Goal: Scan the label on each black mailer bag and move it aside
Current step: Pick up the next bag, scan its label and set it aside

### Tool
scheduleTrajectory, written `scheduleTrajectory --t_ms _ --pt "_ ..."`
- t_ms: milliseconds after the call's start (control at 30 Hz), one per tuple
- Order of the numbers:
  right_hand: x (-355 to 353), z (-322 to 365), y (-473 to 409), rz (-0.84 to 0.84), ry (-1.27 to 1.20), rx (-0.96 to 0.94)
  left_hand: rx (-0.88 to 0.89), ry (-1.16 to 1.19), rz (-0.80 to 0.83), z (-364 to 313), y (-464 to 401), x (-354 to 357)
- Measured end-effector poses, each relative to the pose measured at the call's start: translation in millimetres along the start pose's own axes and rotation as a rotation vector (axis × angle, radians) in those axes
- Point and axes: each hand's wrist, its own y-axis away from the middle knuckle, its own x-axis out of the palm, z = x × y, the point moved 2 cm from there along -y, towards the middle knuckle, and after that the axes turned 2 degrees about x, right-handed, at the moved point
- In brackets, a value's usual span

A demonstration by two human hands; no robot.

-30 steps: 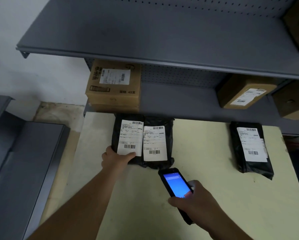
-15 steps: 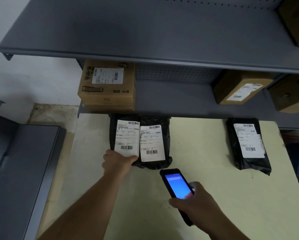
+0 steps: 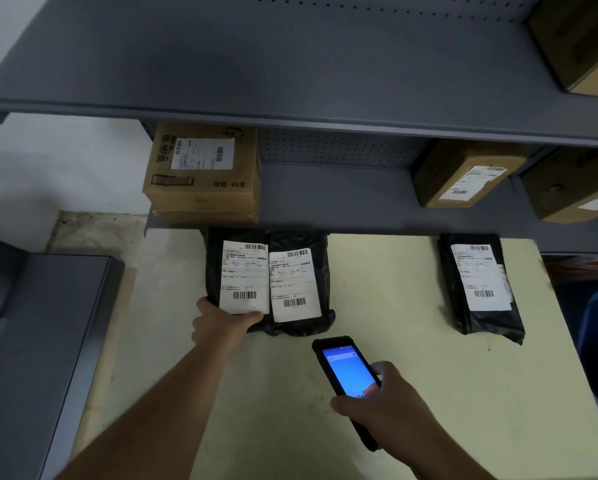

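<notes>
Two black mailer bags with white labels lie side by side at the table's far left. My left hand [image 3: 221,323] grips the near edge of the left bag [image 3: 237,268], thumb on its label. The second bag [image 3: 299,282] touches it on the right. A third black mailer bag [image 3: 479,285] lies apart at the far right of the table. My right hand [image 3: 391,400] holds a black handheld scanner [image 3: 346,372] with a lit blue screen, just in front of the pair, its top end toward the second bag.
The pale yellow table [image 3: 377,341] butts against grey metal shelving [image 3: 290,81]. Cardboard boxes stand on the lower shelf: one [image 3: 204,174] behind the left bags, two [image 3: 463,178] at the right. A grey shelf unit [image 3: 31,341] is at the left.
My view has drifted slightly. Both hands stay nearly where they were, the left still on the left bag and the right still holding the scanner.
</notes>
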Motion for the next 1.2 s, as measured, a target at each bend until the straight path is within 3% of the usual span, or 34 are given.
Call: scheduleTrajectory --t_ms 500,867,1200 --pt "-11 12 20 0.008 0.048 -0.065 0.005 0.305 0.237 14 5 -31" --pt "-14 34 31 0.056 0.056 -0.159 0.119 0.545 0.28 11 27 -61" --pt "-27 55 35 0.029 0.098 -0.213 0.292 0.461 0.334 11 38 -37"
